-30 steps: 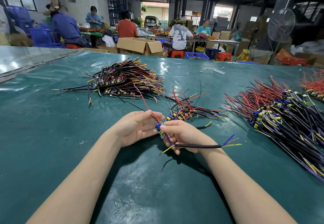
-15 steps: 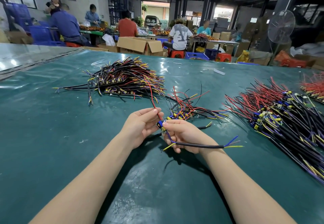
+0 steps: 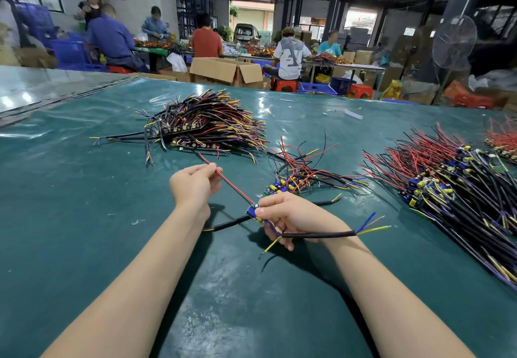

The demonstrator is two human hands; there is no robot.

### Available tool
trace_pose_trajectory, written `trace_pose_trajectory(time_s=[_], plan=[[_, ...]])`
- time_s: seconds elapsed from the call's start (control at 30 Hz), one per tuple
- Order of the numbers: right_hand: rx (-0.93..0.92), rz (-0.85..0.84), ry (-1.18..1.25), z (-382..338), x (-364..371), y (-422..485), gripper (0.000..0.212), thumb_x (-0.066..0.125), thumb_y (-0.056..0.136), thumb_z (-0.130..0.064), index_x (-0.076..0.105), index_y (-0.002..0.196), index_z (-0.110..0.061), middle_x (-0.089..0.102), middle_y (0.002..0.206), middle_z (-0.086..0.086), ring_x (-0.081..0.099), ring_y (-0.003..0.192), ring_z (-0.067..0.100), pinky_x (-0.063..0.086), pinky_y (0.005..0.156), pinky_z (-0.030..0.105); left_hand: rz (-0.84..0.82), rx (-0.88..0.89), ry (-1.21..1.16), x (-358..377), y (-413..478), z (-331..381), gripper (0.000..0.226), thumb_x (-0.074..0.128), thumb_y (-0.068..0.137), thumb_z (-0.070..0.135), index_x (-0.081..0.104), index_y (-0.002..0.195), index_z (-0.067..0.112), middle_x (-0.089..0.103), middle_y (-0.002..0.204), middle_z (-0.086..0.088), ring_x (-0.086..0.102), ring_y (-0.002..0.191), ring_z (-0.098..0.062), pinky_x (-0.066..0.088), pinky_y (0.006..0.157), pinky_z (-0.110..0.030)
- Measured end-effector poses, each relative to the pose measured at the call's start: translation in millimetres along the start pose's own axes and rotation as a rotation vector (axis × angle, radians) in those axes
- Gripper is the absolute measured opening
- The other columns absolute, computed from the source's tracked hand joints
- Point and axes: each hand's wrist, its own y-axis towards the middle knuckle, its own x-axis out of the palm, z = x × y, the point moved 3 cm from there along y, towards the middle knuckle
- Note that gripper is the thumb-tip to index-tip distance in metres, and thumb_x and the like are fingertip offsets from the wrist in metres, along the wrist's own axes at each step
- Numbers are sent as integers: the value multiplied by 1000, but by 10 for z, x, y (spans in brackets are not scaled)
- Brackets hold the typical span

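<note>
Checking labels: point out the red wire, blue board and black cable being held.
red wire [image 3: 234,187]: head view, straight middle stretch.
blue board [image 3: 251,212]: head view, its blue face.
black cable [image 3: 319,235]: head view, middle of sleeve.

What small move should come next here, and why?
Probably the left hand should slide on to the tip of the red wire. It pinches the wire near its far end, a short length sticks out past its grip, and the rest runs taut to the board that the right hand grips.
</note>
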Motion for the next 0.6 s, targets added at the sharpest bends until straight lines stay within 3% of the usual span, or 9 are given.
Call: trace_pose_trajectory(time_s=[0.07, 0.13, 0.23, 0.37, 0.47, 0.53, 0.6], plan=[[2, -14, -4, -5, 5, -2, 27, 48, 93, -11, 47, 66, -10, 48, 39, 2, 43, 28, 10, 36, 29, 14, 45, 15, 19, -40, 43, -4, 19, 58, 87, 2, 59, 70, 10, 62, 48, 6, 58, 42, 1, 49, 47, -13], [1, -19, 3, -5, 6, -3, 27, 47, 93, -11, 47, 65, -10, 48, 39, 2, 43, 28, 10, 36, 29, 14, 82, 93, 113, -56, 57, -4, 16, 61, 85, 2, 62, 70, 8, 62, 56, 2, 60, 51, -7, 51, 54, -20], [7, -28, 17, 2, -5, -11, 28, 47, 93, -10, 48, 65, -10, 48, 39, 3, 43, 27, 10, 36, 30, 14, 98, 185, 207, -81, 67, 5, 25, 65, 80, 4, 62, 59, 16, 59, 42, 11, 59, 59, -16, 54, 69, -32], [10, -38, 5, 8, -9, -5, 29, 47, 93, -10, 48, 64, -11, 50, 40, 4, 44, 28, 10, 37, 30, 14, 111, 202, 246, -137, 92, 23, 26, 68, 76, 6, 60, 57, 21, 58, 40, 12, 59, 60, -21, 55, 80, -40], [18, -36, -15, 5, -7, -6, 29, 48, 93, -12, 49, 64, -12, 51, 41, 2, 44, 29, 10, 37, 31, 14, 111, 134, 181, -130, 105, 21, 26, 65, 80, 5, 59, 58, 17, 58, 39, 9, 59, 54, -15, 55, 65, -30], [15, -29, -29, 5, -9, -11, 29, 48, 93, -13, 49, 64, -13, 51, 42, 2, 44, 29, 10, 38, 31, 15, 94, -2, 18, -127, 148, 15, 24, 60, 85, 6, 56, 62, 13, 56, 36, 10, 57, 41, -7, 51, 47, -18], [7, -30, -34, 5, -4, -7, 30, 48, 93, -13, 50, 63, -13, 51, 42, 2, 44, 29, 10, 38, 31, 15, 99, -70, -97, -146, 167, 13, 24, 56, 87, 7, 53, 64, 13, 54, 35, 9, 54, 33, -3, 47, 40, -13]])
